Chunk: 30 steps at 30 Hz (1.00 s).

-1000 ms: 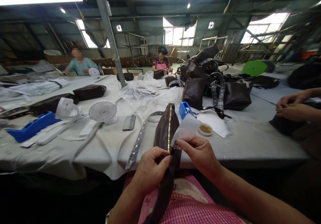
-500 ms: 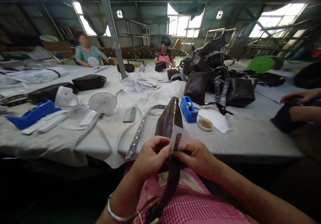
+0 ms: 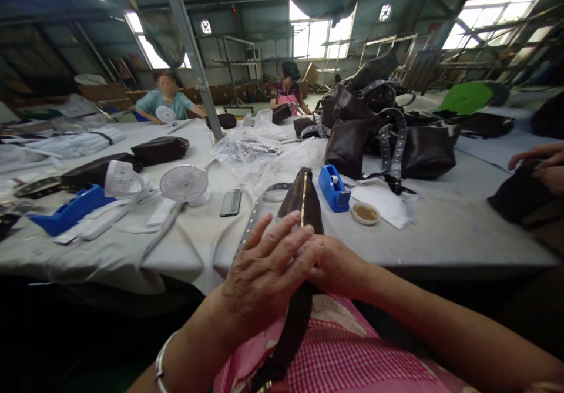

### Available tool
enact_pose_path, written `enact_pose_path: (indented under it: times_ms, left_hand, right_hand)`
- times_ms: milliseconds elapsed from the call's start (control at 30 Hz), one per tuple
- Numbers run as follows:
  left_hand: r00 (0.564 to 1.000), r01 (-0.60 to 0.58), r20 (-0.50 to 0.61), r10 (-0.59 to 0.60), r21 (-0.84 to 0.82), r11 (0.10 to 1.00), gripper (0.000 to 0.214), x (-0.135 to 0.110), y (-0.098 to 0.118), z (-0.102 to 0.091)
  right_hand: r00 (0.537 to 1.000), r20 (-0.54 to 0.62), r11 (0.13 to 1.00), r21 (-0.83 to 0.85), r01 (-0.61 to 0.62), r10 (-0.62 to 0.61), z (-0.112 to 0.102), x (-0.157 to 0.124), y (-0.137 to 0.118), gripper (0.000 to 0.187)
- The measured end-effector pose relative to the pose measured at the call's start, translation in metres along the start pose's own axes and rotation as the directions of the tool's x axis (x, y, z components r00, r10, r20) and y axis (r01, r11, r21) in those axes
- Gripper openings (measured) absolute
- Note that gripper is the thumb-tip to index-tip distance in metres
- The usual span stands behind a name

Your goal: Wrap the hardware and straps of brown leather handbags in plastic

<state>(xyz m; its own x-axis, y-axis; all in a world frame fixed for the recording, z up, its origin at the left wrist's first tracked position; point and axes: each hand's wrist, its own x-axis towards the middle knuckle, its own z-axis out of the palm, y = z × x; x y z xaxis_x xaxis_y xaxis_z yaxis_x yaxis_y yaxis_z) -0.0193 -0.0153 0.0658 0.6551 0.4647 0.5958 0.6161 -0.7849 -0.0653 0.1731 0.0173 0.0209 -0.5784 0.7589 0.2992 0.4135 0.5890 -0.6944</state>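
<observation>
- The left hand (image 3: 267, 266) hides the near end of the bag (image 3: 314, 202) and some fingers of the right hand (image 3: 335, 264).
- The strap (image 3: 296, 322) ends in metal, perhaps a buckle (image 3: 265, 386), cut by the bottom edge.
- The right edge crops a co-worker's hand (image 3: 545, 154).

Left hand (image 3: 264, 272) laid over near end of dark brown bag (image 3: 292, 198), fingers spread, touching right hand (image 3: 337, 264), whose fingers are mostly hidden. Gold zip (image 3: 304, 193) along bag's top. Dark strap (image 3: 300, 316) hangs over pink checked apron (image 3: 348, 355). On bench (image 3: 432, 237): blue tape dispenser (image 3: 333, 192) just right of bag, round dish (image 3: 365, 213) near it; phone (image 3: 231, 202), white fan (image 3: 184, 182) to left. Heap of dark bags (image 3: 346, 146) beyond, right.
</observation>
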Motion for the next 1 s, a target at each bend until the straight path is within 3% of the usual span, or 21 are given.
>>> enact_pose_path:
  times_ms: [67, 167, 267, 333, 400, 600, 633, 700, 767, 833, 1000]
  left_hand:
    - [0.976, -0.087, 0.198, 0.091, -0.031, 0.996, 0.047, 0.008, -0.003, -0.004]
    - [0.927, -0.018, 0.375, 0.016, 0.000, 1.000, 0.042, 0.018, -0.013, 0.000]
    - [0.820, -0.001, 0.572, 0.015, -0.024, 1.000, 0.016, 0.029, -0.026, 0.006]
    - [0.736, -0.003, 0.675, 0.041, -0.057, 0.998, 0.012, 0.037, -0.032, 0.007]
    - [0.690, -0.009, 0.721, 0.060, -0.074, 0.997, 0.013, 0.044, -0.036, 0.007]
    - [0.613, 0.018, 0.788, 0.055, -0.083, 0.996, 0.015, 0.063, -0.033, 0.005]
    - [0.591, 0.061, 0.805, 0.053, -0.110, 0.992, 0.017, 0.066, -0.034, 0.005]
    - [0.527, 0.257, 0.849, 0.033, -0.197, 0.946, 0.016, 0.071, -0.037, 0.007]
    - [0.447, 0.498, 0.895, 0.001, -0.250, 0.830, 0.014, 0.072, -0.043, 0.011]
    - [0.374, 0.667, 0.927, -0.035, -0.243, 0.704, 0.017, 0.070, -0.050, 0.016]
    - [0.262, 0.885, 0.964, -0.040, -0.224, 0.409, 0.028, 0.050, -0.056, 0.032]
  right_hand:
    - [1.000, 0.016, 1.000, -0.010, 0.018, -0.018, 0.000, 0.006, 0.000, 0.026]
    - [0.993, 0.116, 0.999, 0.018, -0.027, 0.024, -0.004, 0.011, 0.001, 0.020]
    - [0.987, 0.155, 0.996, 0.067, -0.057, 0.046, -0.010, 0.012, 0.002, 0.017]
    - [0.989, 0.145, 0.993, 0.102, -0.058, 0.043, -0.012, 0.010, 0.004, 0.018]
    - [0.985, 0.166, 0.986, 0.145, -0.078, 0.054, -0.013, 0.008, 0.007, 0.019]
    - [0.968, 0.237, 0.922, 0.351, -0.166, 0.085, -0.012, 0.007, 0.013, 0.016]
    - [0.967, 0.240, 0.912, 0.374, -0.170, 0.082, -0.012, 0.006, 0.015, 0.016]
    - [0.975, 0.195, 0.914, 0.365, -0.177, 0.110, -0.012, 0.003, 0.018, 0.017]
    - [0.981, 0.090, 0.941, 0.280, -0.188, 0.169, -0.012, -0.003, 0.021, 0.015]
    - [0.982, -0.035, 0.966, 0.187, -0.178, 0.187, -0.014, -0.009, 0.020, 0.011]
    - [0.983, -0.183, 0.999, 0.036, 0.041, -0.034, -0.014, -0.023, 0.002, 0.018]
